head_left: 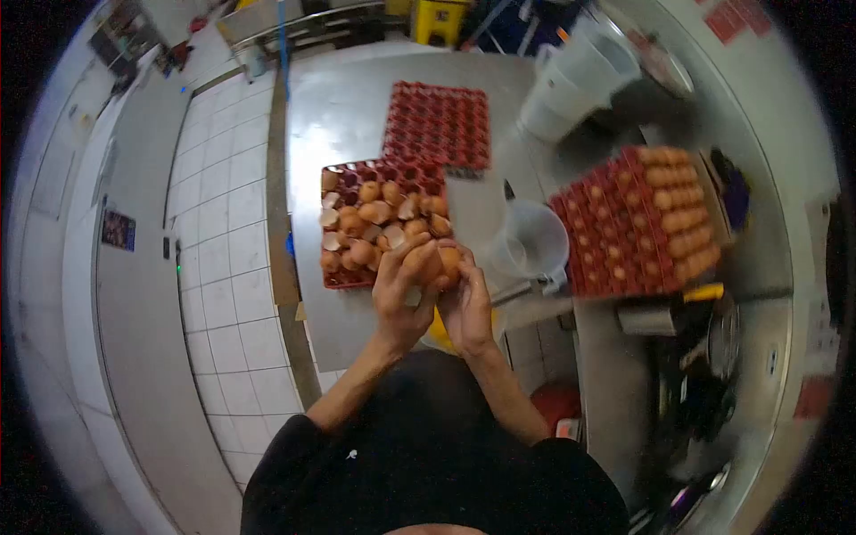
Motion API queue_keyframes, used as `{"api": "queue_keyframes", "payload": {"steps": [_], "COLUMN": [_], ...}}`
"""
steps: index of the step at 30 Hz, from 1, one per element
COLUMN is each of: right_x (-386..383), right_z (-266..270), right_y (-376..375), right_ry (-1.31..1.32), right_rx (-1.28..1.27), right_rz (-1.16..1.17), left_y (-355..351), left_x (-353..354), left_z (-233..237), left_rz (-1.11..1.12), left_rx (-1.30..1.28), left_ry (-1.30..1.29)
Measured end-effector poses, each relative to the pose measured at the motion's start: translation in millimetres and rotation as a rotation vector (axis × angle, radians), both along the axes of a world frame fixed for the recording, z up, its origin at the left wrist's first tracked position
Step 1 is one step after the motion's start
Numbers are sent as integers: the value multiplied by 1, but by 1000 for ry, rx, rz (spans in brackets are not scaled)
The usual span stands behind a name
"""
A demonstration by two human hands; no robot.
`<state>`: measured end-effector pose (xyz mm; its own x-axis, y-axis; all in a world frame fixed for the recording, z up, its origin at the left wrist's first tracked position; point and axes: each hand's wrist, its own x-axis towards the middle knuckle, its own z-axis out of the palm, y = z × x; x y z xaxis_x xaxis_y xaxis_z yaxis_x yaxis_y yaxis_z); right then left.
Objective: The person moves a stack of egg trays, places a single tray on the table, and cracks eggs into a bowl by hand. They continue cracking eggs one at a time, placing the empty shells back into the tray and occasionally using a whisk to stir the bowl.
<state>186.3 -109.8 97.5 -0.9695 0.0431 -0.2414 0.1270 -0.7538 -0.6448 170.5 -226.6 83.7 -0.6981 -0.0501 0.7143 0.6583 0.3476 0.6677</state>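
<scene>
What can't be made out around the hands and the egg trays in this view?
- Head view: fingers of the left hand and right hand cover most of the egg; cracked or whole, cannot tell.
- Yellow container: hidden by both wrists, so its contents are unseen.
- Clear jug: too small to show its contents.
- Tray stack at right: blurred near the lens edge, so its eggs cannot be counted.

Only one view is given, taken from a camera worn on the head. The scene is seen through a wide, rounded lens that is pointed forward and steeply down. The left hand and right hand are caught close, near the centre, over the worktop.
</scene>
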Motion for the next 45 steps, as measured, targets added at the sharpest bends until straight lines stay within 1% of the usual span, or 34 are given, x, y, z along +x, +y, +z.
{"api": "queue_keyframes", "payload": {"steps": [1, 2, 5, 6, 7, 9, 11, 13, 14, 15, 16, 17, 18, 19, 20, 21, 22, 23, 25, 26, 28, 29, 31, 32, 34, 37, 39, 41, 42, 43, 44, 45], "right_x": [14, 23, 48, 53, 58, 60, 63, 65, 67, 70, 72, 74, 75, 73, 72, 70, 69, 68, 68, 68, 67, 67, 72, 73, 68, 52, 24, -13, -37, -64, -91, -118], "right_z": [-10, -16, -25, -34, -38, -45, -56, -59, -58, -58, -60, -60, -58, -56, -54, -51, -48, -47, -45, -43, -40, -41, -47, -49, -50, -36, -21, -11, -8, -4, -1, 0], "right_y": [12, 23, 34, 36, 39, 51, 52, 53, 59, 66, 72, 76, 80, 83, 86, 88, 88, 86, 83, 84, 86, 87, 88, 90, 91, 81, 66, 45, 32, 17, 2, -14], "right_ry": [-8, -8, -43, -94, -100, -152, -138, -116, -153, -196, -116, -117, -49, 26, 31, 71, 112, 118, 187, 193, 129, 138, 219, 234, 237, 293, 354, 525, 571, 586, 602, 624], "right_rx": [13, 27, 70, 169, 161, 77, 104, 134, 192, 252, 274, 275, 453, 630, 631, 848, 1064, 1065, 1387, 1391, 1388, 1391, 1459, 1458, 1608, 1589, 1554, 1471, 1401, 1405, 1408, 1489], "right_rz": [2, 5, -97, -142, -155, -150, -158, -142, -110, -74, -3, 11, 98, 185, 201, 239, 274, 284, 272, 282, 389, 404, 401, 424, 517, 524, 521, 454, 441, 466, 489, 519], "left_y": [11, 21, 41, 49, 50, 55, 59, 58, 56, 53, 48, 42, 36, 32, 28, 23, 18, 16, 13, 12, 10, 9, 4, 2, -4, -12, -26, -41, -54, -68, -82, -95], "left_x": [4, 10, 27, 32, 37, 40, 43, 42, 45, 44, 42, 38, 34, 28, 23, 19, 19, 19, 17, 17, 14, 14, 15, 17, 14, 9, -4, -18, -33, -52, -71, -90], "left_z": [-6, -12, -26, -28, -31, -35, -36, -38, -35, -31, -27, -22, -16, -17, -20, -21, -18, -21, -30, -31, -33, -33, -32, -39, -61, -62, -42, -30, -40, -32, -31, -34], "left_rz": [-89, -60, -177, -268, -281, -198, -214, -351, -401, -387, -402, -418, -485, -471, -565, -656, -671, -661, -692, -683, -675, -660, -617, -595, -716, -674, -610, -407, -265, -201, -133, -65], "left_rx": [-76, -19, -96, -77, -86, 2, -29, -127, 57, 62, -14, -91, -212, -205, -285, -365, -371, -367, -347, -339, -348, -339, -434, -424, -373, -381, -357, -198, -298, -288, -284, -281], "left_ry": [-147, -73, -115, -247, -253, -228, -236, -390, -615, -614, -688, -762, -757, -759, -628, -493, -606, -607, -637, -638, -591, -593, -572, -580, -595, -518, -457, -761, -491, -349, -376, -402]}}
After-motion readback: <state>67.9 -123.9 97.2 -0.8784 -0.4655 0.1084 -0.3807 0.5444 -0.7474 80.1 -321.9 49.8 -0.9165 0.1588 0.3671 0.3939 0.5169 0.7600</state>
